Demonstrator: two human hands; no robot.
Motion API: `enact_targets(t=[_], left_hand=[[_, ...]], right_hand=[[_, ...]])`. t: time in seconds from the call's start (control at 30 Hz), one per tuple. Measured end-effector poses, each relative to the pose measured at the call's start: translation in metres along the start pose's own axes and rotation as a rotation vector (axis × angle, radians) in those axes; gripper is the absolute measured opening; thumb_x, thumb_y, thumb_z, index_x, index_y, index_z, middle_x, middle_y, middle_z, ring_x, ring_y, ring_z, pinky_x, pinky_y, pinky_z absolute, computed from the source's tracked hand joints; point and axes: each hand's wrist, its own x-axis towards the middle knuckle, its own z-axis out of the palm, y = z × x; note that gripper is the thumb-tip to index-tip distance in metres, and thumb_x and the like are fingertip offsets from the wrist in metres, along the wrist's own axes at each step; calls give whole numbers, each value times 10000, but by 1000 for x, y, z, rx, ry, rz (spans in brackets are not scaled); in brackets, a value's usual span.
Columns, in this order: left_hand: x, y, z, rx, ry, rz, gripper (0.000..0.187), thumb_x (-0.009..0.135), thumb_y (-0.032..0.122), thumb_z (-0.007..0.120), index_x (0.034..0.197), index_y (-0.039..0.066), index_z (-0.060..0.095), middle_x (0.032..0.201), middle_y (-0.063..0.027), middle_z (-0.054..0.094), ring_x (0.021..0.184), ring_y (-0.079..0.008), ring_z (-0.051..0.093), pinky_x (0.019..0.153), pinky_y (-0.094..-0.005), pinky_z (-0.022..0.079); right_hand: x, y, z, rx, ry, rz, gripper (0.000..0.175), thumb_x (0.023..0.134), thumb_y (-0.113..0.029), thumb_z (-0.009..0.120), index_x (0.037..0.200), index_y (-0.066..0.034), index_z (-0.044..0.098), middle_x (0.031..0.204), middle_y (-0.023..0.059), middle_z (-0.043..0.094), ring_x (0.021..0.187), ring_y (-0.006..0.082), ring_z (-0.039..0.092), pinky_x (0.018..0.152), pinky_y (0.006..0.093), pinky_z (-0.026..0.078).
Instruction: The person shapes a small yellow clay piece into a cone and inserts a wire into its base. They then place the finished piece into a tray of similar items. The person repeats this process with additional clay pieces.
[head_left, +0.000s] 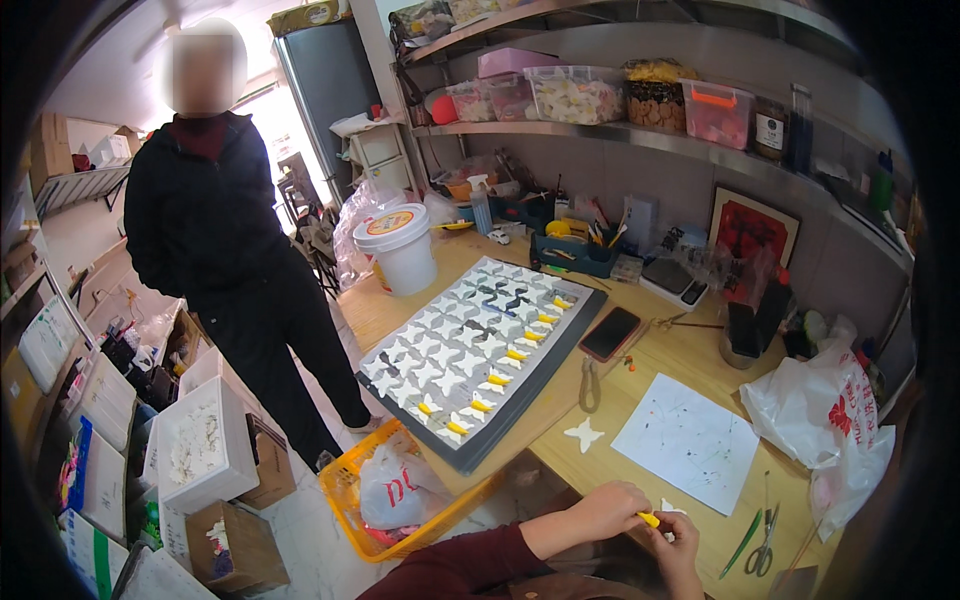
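Near the front edge of the table, my left hand (611, 511) grips a small yellow piece (649, 519). Close beside it, my right hand (679, 541) holds a white butterfly-shaped piece (670, 508), partly hidden by the fingers. The two pieces are close together; I cannot tell whether they touch. A single white butterfly shape (583, 434) lies on the wood beyond my hands. Farther off, a dark board (469, 463) bears rows of white butterfly shapes (448, 381). Along its near and right edges, several of them carry yellow bodies (497, 379).
A marked paper sheet (686, 442), green tweezers (741, 543) and scissors (760, 556) lie right of my hands. Beyond are a phone (610, 333), a white bucket (401, 255) and a plastic bag (821, 405). A yellow basket (420, 551) stands below; a person (217, 217) stands left.
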Motion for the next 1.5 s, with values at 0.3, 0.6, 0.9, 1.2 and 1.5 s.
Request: enact_targets(t=[0.3,0.6,0.9,1.2,1.5], left_hand=[[1,7,-8,63,26,-58,221,782,217,640,939,62,649,829,-137,625,811,-321,597,708,-397,488],[17,25,-16,-128,3,31,168,709,69,697,863,10,665,741,-117,615,693,-274,577,622,-350,455],[22,26,-14,-234,-9,-11,242,708,78,717,933,5,661,789,-113,628,727,-242,597,676,-315,459],[22,19,7,-782,-173,-295,253,753,56,717,991,-12,661,890,-78,650,830,-138,598,757,-254,459],[7,-25,25,-831,-57,-486,286,796,5,671,1074,-33,619,961,-80,652,844,-124,614,746,-238,503]], right_hand=[[0,-13,-4,-106,21,22,289,713,-49,721,994,-28,654,858,103,645,770,196,615,700,302,491],[-3,-32,-26,-66,-22,-81,258,746,-33,685,996,-18,626,838,89,612,740,189,604,659,287,493],[-10,-27,-20,383,12,234,215,807,-23,649,1019,-13,614,892,44,603,794,106,586,701,235,482],[-18,-23,-21,674,-41,279,363,816,17,631,1136,-37,471,1006,51,592,878,90,563,783,225,468],[-22,16,-112,-392,476,262,165,776,-150,659,898,-42,633,802,81,621,661,159,578,593,254,473]])
